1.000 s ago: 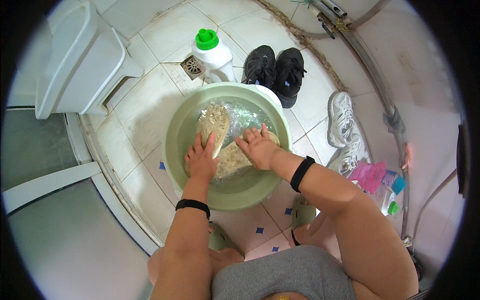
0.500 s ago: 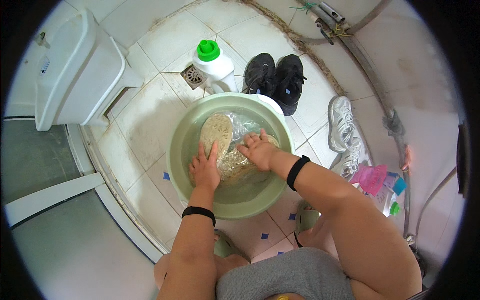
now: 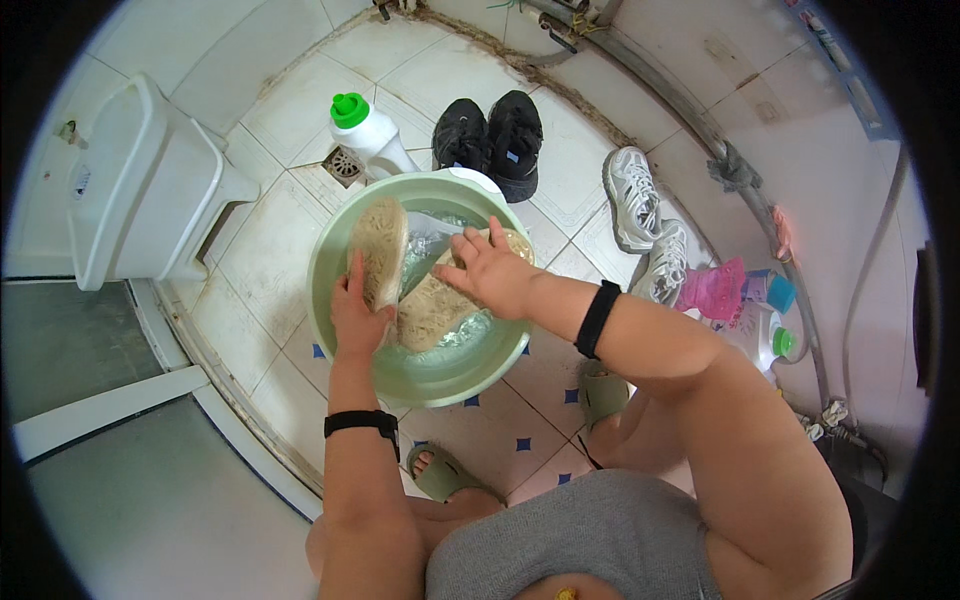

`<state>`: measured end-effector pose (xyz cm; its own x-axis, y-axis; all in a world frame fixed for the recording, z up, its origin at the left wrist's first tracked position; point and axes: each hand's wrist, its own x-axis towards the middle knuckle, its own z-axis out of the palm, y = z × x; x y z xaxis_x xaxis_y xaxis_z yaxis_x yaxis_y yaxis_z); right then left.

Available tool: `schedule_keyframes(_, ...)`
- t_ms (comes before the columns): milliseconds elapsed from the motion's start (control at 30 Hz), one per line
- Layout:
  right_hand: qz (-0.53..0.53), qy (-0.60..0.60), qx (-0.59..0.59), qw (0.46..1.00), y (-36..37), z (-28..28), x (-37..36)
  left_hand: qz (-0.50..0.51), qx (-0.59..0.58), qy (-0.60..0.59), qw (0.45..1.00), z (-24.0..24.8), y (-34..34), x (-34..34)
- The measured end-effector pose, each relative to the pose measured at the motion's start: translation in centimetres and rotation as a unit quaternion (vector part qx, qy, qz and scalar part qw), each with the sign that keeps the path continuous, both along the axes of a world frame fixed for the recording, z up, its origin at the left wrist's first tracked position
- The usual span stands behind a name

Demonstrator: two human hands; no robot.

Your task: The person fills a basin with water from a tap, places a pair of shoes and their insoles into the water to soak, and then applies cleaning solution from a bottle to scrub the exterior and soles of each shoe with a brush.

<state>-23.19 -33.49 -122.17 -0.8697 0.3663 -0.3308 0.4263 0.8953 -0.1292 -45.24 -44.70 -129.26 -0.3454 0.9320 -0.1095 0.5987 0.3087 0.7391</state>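
Note:
A pale green basin [image 3: 322, 300] of water stands on the floor before me. Two beige-soled shoes lie in it with their soles up. The left shoe [image 3: 380, 245] leans against the basin's left side, and my left hand [image 3: 360, 318] grips its near end, fingers and thumb at its edges. Across the right shoe [image 3: 428, 312], lying slantwise, rests my right hand [image 3: 495, 275], open with its fingers spread over the sole. Rippling water hides the shoes' uppers.
Behind the basin stand a white bottle [image 3: 370, 135] with a green cap and black shoes [image 3: 487, 140], near a floor drain [image 3: 343, 166]. White sneakers [image 3: 640, 215], a pink bag [image 3: 712, 288] and another bottle [image 3: 755, 335] line the right wall. A white washbasin [image 3: 150, 190] is at left.
The left shoe has shifted left and risen toward the basin's side with my left hand. The right shoe shows more sole above the water. The view has shifted too.

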Motion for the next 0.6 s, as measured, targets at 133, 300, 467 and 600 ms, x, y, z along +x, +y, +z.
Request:
schedule_keyframes(133,-0.003,0.073,0.021,0.997,0.4,2.9,0.6,0.001,0.052,0.013,0.999,1.6,0.5,-0.6)
schedule_keyframes(300,0.008,0.128,0.049,0.991,0.8,4.6,1.1,0.008,0.119,-0.005,0.993,4.2,0.5,-0.8)
schedule_keyframes(467,0.001,0.128,0.008,0.992,1.5,6.3,2.1,0.021,0.168,-0.089,0.982,5.8,0.5,-0.5)
schedule_keyframes(600,-0.012,0.16,0.009,0.987,1.6,6.8,2.6,0.021,0.186,-0.097,0.978,5.9,0.6,-1.3)
